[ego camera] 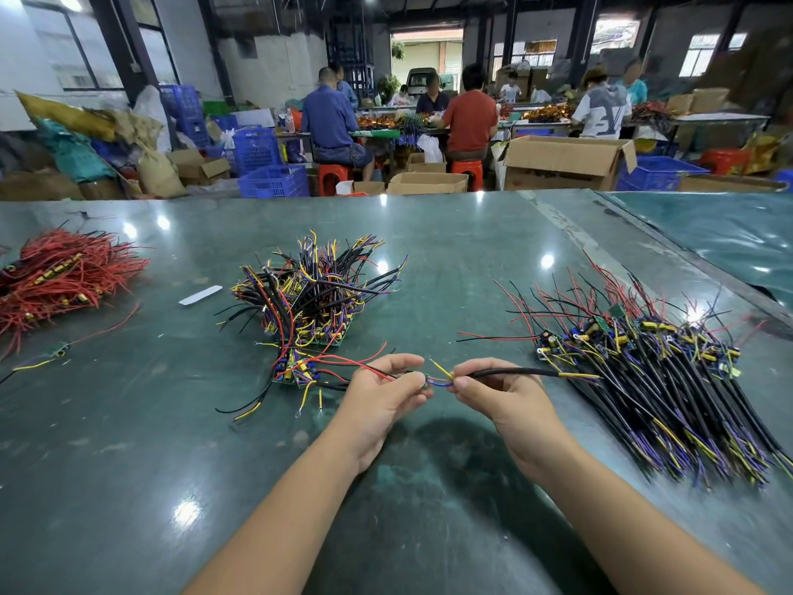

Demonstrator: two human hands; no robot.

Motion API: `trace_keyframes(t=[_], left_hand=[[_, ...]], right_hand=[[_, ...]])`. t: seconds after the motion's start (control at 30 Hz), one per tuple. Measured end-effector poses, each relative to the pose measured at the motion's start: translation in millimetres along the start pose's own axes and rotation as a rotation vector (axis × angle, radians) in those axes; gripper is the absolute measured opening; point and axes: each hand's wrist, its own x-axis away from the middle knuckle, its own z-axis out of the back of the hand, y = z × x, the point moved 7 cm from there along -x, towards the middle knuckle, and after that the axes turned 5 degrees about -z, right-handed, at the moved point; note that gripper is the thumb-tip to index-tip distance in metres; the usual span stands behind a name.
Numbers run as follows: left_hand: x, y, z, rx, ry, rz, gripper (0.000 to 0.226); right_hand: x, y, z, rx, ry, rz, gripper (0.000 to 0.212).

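1. now both forearms reach forward over the green table (128,465), palms turned partly inward.
2. left hand (382,397) pinches a small circuit board (426,383), fingers curled; a red wire (369,370) runs left from the grip.
3. right hand (497,392) pinches the black cable (515,372) at its yellow and purple leads.
4. the 2 hands sit just beside each other, between the middle pile (313,289) and the right pile (665,371).

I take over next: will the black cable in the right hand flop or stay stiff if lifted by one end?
Probably stiff: the black cable juts sideways from the right hand with little sag. Its thin yellow wire curls, so likely floppy. Probably light: fingertips alone hold it, the left hand pinching its board.
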Motion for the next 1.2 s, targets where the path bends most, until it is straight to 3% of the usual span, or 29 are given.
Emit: trace_keyframes(t=[0.1,0.33,0.47,0.7,1.0,1.2], left_hand=[[0.4,4.6,-0.9,-0.022,-0.011,-0.059,0.016],[5.2,26.8,-4.6,-0.381,0.016,-0.371,0.017],[4.8,14.8,-5.1,-0.241,-0.021,-0.221,0.014],[4.0,-1.4,-8.4,-0.083,-0.122,0.028,0.006],[3.1,0.3,-5.9,-0.109,-0.096,-0.072,0.017],[1.2,4.5,-8.2,-0.100,-0.079,-0.103,0.017]], right_hand=[[-0.5,-2.7,1.0,0.020,-0.004,0.022,0.012],[-1.6,-8.6,-2.5,0.175,-0.058,0.080,0.012],[-3.0,-4.2,-0.2,0.020,-0.083,0.008,0.012],[-2.3,0.4,-1.4,-0.035,-0.090,-0.070,0.014],[-0.2,-7.9,2.5,0.240,0.082,0.070,0.015],[1.2,-8.7,4.2,0.111,0.200,0.120,0.014]])
